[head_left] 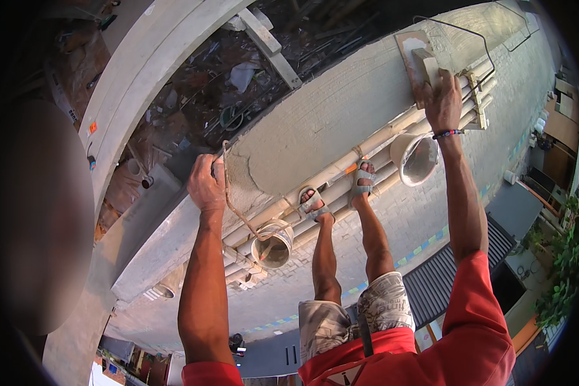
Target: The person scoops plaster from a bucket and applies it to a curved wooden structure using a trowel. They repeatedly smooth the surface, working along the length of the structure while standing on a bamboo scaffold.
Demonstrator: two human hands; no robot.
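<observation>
My right hand (442, 103) grips the block handle of a plastering float (410, 55), its flat board against a grey plastered wall (328, 122). The plaster there is smooth, with faint curved strokes. At the wall's left part my left hand (207, 183) is curled over the top edge, beside a bent metal rod (230, 199); its fingertips are partly hidden. A rougher plaster patch (243, 170) lies just right of that hand. My sandalled feet stand on bamboo poles (341, 193) below. One bucket (273, 244) with a tool in it hangs left, another bucket (418, 159) right.
Far below the poles lies a paved street (392, 225). Behind the wall is a debris-strewn floor (238, 77) with a concrete beam (270, 45). A curved concrete ledge (135, 71) runs at left. Another bent metal rod (476, 32) arches over the wall at right.
</observation>
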